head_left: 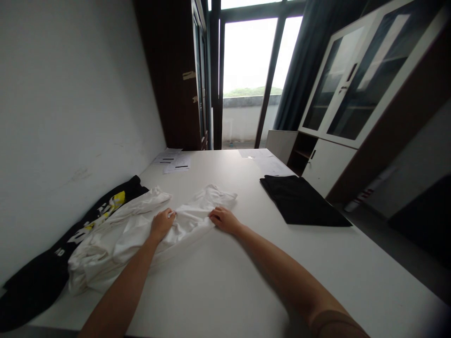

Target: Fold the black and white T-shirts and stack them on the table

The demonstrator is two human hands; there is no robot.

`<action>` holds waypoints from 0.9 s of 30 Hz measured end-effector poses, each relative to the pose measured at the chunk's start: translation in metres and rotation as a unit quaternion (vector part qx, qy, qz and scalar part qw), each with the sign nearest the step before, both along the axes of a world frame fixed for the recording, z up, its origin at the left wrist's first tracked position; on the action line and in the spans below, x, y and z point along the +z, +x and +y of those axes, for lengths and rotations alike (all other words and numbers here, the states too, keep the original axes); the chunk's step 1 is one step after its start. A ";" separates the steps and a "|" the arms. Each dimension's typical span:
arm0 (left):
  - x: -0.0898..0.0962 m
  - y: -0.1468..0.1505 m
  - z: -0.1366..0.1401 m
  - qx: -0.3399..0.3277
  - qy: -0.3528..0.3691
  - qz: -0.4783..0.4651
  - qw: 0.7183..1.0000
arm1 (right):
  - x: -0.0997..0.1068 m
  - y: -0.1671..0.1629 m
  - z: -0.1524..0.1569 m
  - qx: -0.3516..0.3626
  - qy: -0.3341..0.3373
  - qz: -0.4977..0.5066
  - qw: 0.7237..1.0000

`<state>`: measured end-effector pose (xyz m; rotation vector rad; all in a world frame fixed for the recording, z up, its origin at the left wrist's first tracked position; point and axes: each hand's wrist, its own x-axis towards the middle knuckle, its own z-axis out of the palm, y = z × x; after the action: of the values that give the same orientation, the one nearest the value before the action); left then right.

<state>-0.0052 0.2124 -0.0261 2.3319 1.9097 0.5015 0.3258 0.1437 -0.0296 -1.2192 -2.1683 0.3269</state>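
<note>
A crumpled white garment (134, 230) of thin cloth spreads over the left half of the white table (225, 291). Its exact kind is hard to tell in its folds. My left hand (163, 224) is closed on the cloth near its middle, thumb and fingers pinching a fold. Further right, my right hand (223, 219) has its fingers bent over the garment's right part, gripping the near edge. Between the two hands the cloth lies wrinkled. Behind its left side, a black garment (105, 206) with yellow and white print lies along the wall.
A folded black cloth (305, 202) lies at the table's right edge. Paper sheets (176, 162) rest at the far left, and more sheets (269, 164) at the far right. A wall (77, 94) borders the left side; a white cabinet (331, 159) stands beyond the right edge.
</note>
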 end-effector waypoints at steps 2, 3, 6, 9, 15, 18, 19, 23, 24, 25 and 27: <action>0.000 0.000 0.000 -0.001 0.001 0.000 1.000 | 0.000 0.000 0.000 0.000 0.001 0.001 1.000; 0.000 0.000 0.000 -0.002 0.001 0.000 1.000 | 0.000 0.000 0.000 0.000 0.002 0.001 1.000; 0.000 0.001 0.000 0.001 -0.002 -0.001 1.000 | 0.000 0.000 0.000 0.001 0.003 -0.003 1.000; 0.000 0.001 0.000 0.004 -0.005 0.002 1.000 | 0.000 0.000 0.001 0.000 0.001 -0.005 1.000; -0.004 -0.001 0.002 -0.002 0.005 0.006 1.000 | -0.001 0.000 0.000 0.001 0.004 0.001 1.000; -0.007 -0.002 0.004 -0.010 0.014 0.001 1.000 | -0.001 0.000 0.000 0.005 0.007 0.003 1.000; -0.007 -0.003 0.004 -0.011 0.015 0.000 1.000 | 0.000 0.000 0.000 0.005 0.007 0.003 1.000; -0.008 -0.003 0.005 -0.009 0.011 -0.004 1.000 | -0.001 0.000 0.001 0.004 0.004 0.000 1.000; -0.008 -0.004 0.005 -0.010 0.010 -0.006 1.000 | -0.002 0.000 0.002 0.004 0.005 0.000 1.000; -0.008 -0.003 0.005 -0.011 0.010 -0.006 1.000 | -0.002 0.000 0.002 0.004 0.006 0.001 1.000; -0.008 -0.003 0.005 -0.012 0.010 -0.006 1.000 | -0.003 0.000 0.002 0.004 0.009 0.002 1.000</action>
<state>-0.0085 0.2174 -0.0336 2.3558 1.8776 0.5337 0.3261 0.1457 -0.0327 -1.1993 -2.1678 0.3130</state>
